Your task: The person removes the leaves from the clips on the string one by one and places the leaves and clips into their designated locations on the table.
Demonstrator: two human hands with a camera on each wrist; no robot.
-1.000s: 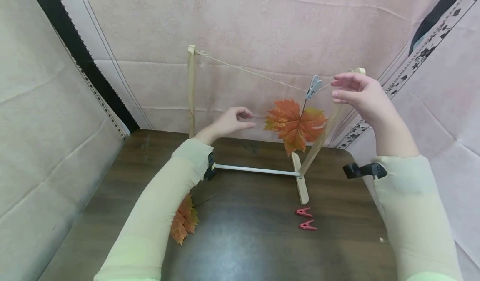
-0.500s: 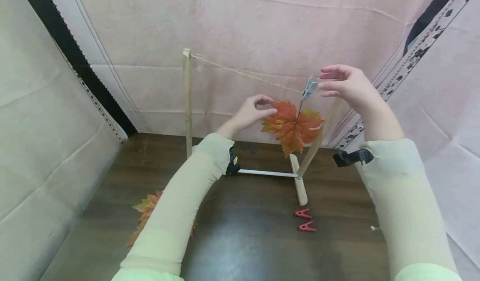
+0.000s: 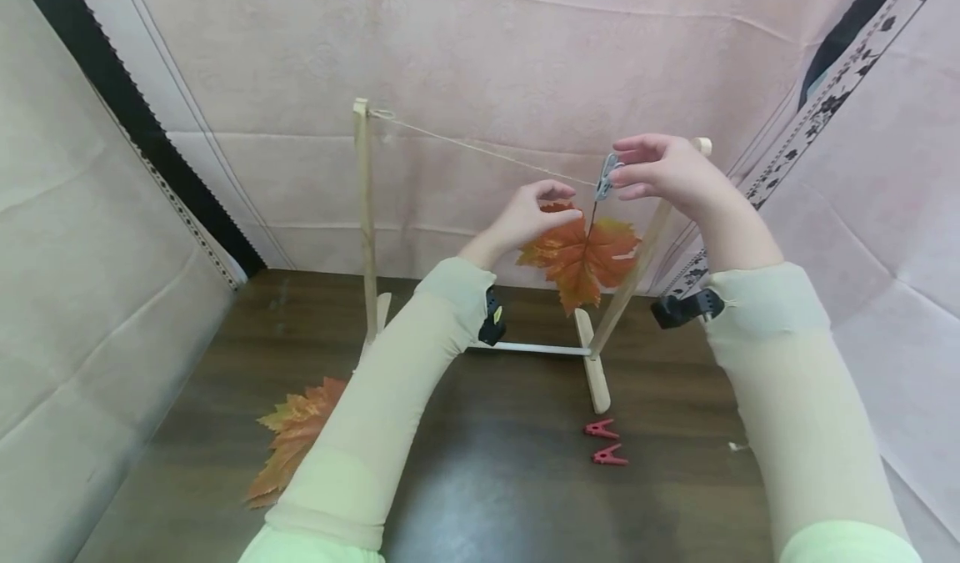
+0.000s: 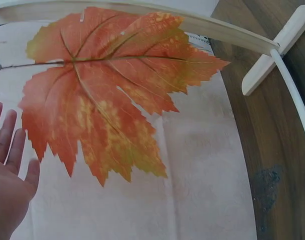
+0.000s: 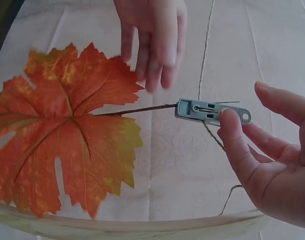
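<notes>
An orange maple-like leaf (image 3: 585, 258) hangs by its dark stem from a light blue clothespin (image 5: 187, 110), which is clipped on a thin string (image 3: 480, 148). My left hand (image 3: 525, 219) is beside the leaf's upper left edge, fingers loosely bent and holding nothing. In the left wrist view its fingers (image 4: 15, 150) lie near the leaf's edge, and contact is unclear. My right hand (image 3: 671, 175) is at the clothespin. In the right wrist view one fingertip (image 5: 230, 119) overlaps the clothespin's handle end while the other fingers stand apart; no pinch shows.
The string spans two wooden posts (image 3: 365, 213), joined low by a white rod (image 3: 543, 349). Two red clothespins (image 3: 609, 454) lie before the right foot (image 3: 596, 379). Another leaf (image 3: 300, 429) lies on the dark table (image 3: 495, 480), partly behind my left sleeve. Pale cloth (image 3: 487, 54) hangs around.
My left hand has moved right and up to the hanging leaf. My right hand has moved left to the blue clothespin. The leaf and clothespin stay on the string.
</notes>
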